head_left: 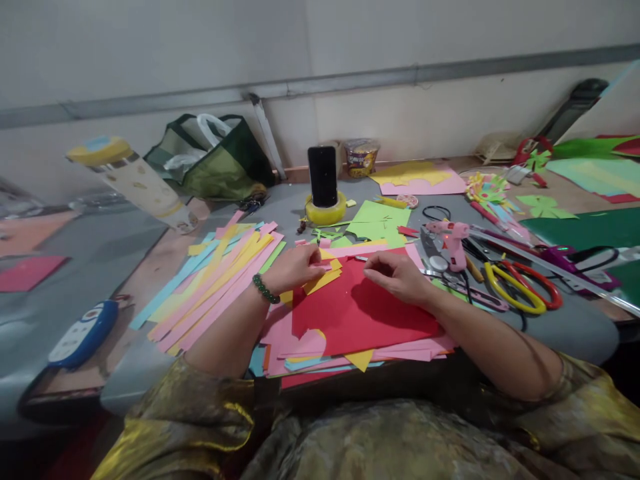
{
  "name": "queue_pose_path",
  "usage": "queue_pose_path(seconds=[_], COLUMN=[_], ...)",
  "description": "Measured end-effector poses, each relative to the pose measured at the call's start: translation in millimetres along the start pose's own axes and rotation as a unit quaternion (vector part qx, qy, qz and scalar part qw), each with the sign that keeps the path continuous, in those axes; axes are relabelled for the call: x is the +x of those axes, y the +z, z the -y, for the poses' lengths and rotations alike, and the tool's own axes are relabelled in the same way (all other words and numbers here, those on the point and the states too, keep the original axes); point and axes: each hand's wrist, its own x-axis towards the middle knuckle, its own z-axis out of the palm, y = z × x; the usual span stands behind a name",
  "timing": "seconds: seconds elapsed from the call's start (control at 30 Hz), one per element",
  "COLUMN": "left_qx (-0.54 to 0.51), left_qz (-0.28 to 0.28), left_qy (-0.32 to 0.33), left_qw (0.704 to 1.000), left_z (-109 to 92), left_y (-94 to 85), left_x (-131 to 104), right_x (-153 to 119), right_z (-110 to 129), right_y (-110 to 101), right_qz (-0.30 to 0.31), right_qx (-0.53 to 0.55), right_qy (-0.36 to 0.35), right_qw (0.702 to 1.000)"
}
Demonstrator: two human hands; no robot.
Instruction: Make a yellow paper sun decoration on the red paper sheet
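Observation:
My left hand (299,268), with a green bead bracelet above it, is closed in a pinch at the edge of some small yellow paper (327,277). A little pink paper piece shows at its fingertips. My right hand (397,275) is curled, thumb and fingers close together, just above a red paper sheet (370,313). A thin metal tip (359,258) shows by its fingers; whether the hand grips it is hidden. Under the red sheet lies a stack of pink, blue and yellow papers (420,350).
Left of my hands are paper strips (220,293), a bottle (135,183) and a blue case (85,335). Ahead, a phone (323,175) stands in a yellow tape roll (326,210). To the right lie a pink glue gun (453,243), yellow-handled scissors (515,290) and red-handled scissors (547,287).

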Motion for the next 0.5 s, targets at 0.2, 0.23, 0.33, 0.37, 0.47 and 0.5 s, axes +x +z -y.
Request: queue_pose_path(seconds=[0.2, 0.23, 0.33, 0.37, 0.47, 0.5], left_qx=[-0.162, -0.198, -0.276, -0.291, -0.311, -0.302], left_qz=[-0.056, -0.057, -0.045, -0.038, -0.024, -0.023], left_qy=[0.025, 0.045, 0.106, 0.116, 0.123, 0.121], left_qw=[0.985, 0.977, 0.954, 0.949, 0.942, 0.945], left_z=[-7.3, -10.9, -22.6, -25.9, -31.6, -32.4], left_y=[-2.1, -0.7, 6.9, 10.1, 19.2, 21.8], left_x=[-7.9, -9.8, -14.5, -15.6, -16.9, -17.0], right_x=[1.4, 2.1, 3.9, 4.2, 4.2, 3.8], right_z=[-2.5, -2.7, -2.1, -1.5, 0.3, 0.7], right_y=[3.8, 5.0, 7.9, 8.1, 6.2, 5.0], right_qz=[-0.009, -0.016, -0.041, -0.043, -0.022, -0.013], right_qx=[0.014, 0.02, 0.046, 0.064, 0.123, 0.132], right_qy=[-0.001, 0.001, 0.011, 0.017, 0.035, 0.041], right_qw=[1.0, 1.0, 0.998, 0.997, 0.992, 0.99])
